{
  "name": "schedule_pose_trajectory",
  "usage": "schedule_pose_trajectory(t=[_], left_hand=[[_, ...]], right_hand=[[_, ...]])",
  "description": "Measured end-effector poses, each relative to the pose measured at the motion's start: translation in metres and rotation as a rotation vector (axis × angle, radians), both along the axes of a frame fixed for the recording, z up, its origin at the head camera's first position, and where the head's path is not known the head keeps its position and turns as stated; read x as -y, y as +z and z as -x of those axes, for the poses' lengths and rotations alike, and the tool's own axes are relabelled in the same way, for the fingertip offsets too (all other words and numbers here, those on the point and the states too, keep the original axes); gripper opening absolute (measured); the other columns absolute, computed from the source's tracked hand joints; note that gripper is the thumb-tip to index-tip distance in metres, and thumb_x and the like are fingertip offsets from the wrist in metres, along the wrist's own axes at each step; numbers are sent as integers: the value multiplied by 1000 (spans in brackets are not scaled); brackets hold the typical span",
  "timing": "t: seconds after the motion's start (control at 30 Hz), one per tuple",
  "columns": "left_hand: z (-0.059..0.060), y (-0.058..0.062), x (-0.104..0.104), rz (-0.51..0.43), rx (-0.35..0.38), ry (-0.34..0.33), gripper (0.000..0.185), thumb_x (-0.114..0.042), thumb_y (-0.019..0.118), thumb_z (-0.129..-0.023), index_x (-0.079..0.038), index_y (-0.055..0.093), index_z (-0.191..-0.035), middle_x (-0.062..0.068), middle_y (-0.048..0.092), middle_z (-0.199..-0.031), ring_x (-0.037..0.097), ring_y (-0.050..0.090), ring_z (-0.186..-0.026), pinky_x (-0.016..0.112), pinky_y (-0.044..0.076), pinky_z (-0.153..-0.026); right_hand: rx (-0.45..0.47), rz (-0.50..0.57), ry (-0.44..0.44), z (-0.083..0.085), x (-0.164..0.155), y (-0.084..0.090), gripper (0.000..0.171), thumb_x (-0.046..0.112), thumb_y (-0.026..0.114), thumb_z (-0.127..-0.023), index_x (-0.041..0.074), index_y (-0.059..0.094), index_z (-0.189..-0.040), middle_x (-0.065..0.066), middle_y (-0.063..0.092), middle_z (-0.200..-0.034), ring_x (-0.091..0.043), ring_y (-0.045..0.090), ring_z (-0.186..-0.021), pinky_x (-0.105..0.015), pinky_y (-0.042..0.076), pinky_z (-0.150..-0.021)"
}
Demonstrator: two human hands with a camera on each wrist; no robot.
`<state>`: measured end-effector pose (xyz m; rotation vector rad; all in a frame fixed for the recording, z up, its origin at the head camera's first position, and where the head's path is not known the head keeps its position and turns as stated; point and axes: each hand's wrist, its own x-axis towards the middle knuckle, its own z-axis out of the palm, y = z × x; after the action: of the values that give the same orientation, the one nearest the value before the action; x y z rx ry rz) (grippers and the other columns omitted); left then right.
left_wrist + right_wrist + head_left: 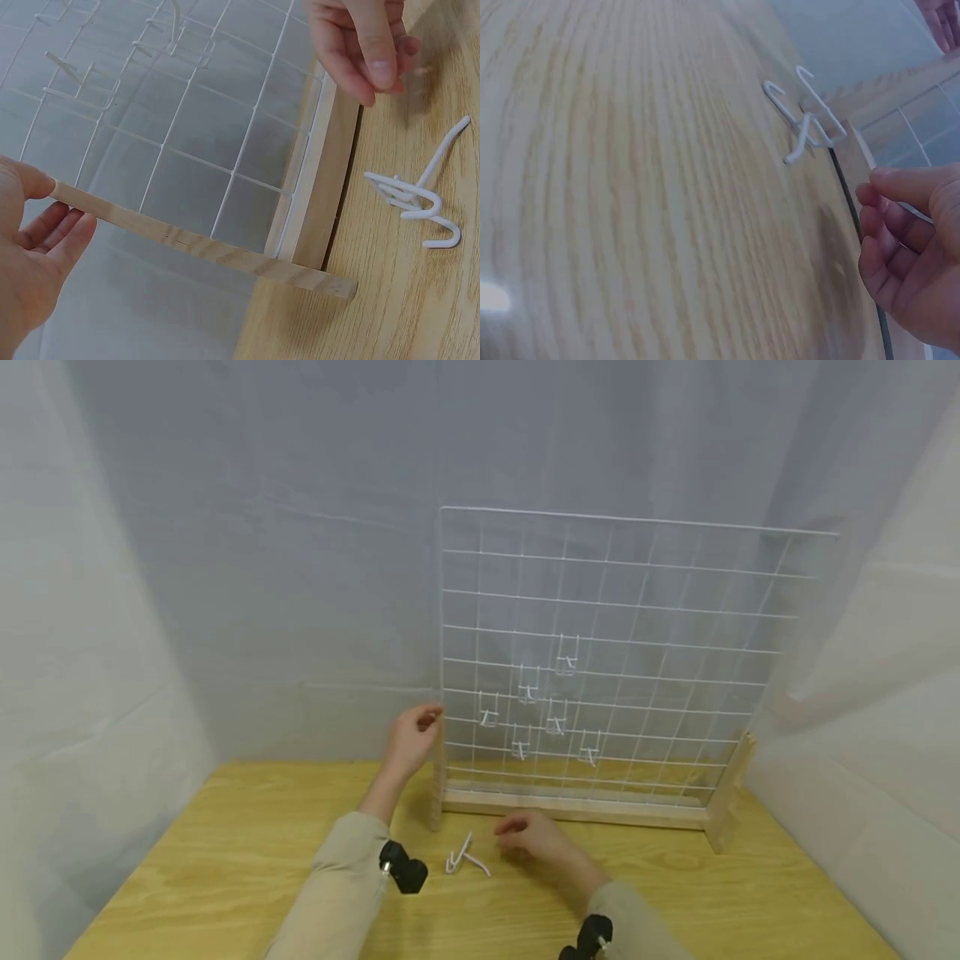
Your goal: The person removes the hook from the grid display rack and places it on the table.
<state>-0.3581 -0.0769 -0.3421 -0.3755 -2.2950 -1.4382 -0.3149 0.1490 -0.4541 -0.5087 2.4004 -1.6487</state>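
A white wire grid panel (pixel 622 643) stands upright in a wooden stand (pixel 570 810). My left hand (pixel 412 739) pinches the top of the stand's left wooden post (pixel 202 244) between thumb and fingers. On the table in front of the stand lies a white wire hook (pixel 467 857), its prong and two bent ends showing in the left wrist view. To its right my right hand (pixel 536 837) hovers low by the stand's base, fingers loosely bent and nothing between them. The right wrist view shows the white hook (pixel 806 124) beyond those fingertips, apart from them.
Several more white hooks (pixel 557 724) hang on the grid's left and middle part. The wooden table (pixel 277 827) runs up to a grey-white curtain (pixel 262 568) behind, with pale cloth (pixel 885 693) at the right side. A black wrist device (pixel 403 867) sits on each sleeve.
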Motion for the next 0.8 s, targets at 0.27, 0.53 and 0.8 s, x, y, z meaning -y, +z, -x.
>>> schedule_pose_trajectory(t=[0.27,0.53,0.8], left_hand=[[-1,0,1,9,17,1,28,-1,54,-88,4,61,-114,23,60,-105,34,57,-97,45,47,-83],[0,-1,1,7,10,1,28,0,54,-87,5,61,-114,23,60,-105,35,57,-97,45,47,-82],[1,-1,0,4,-2,10,27,0,55,-86,5,62,-112,23,61,-103,35,58,-95,44,48,-80]], right_hand=[[-52,-4,-26,3,-28,14,24,1,60,-84,-16,59,-101,-2,61,-75,-12,52,-63,-27,44,-53],[-91,-66,-116,4,-58,34,28,12,60,-89,-10,60,-107,-14,66,-87,-16,57,-72,-32,49,-60],[-42,-26,-243,7,-83,49,32,14,60,-90,-10,59,-111,-2,63,-85,-15,56,-74,-41,50,-69]])
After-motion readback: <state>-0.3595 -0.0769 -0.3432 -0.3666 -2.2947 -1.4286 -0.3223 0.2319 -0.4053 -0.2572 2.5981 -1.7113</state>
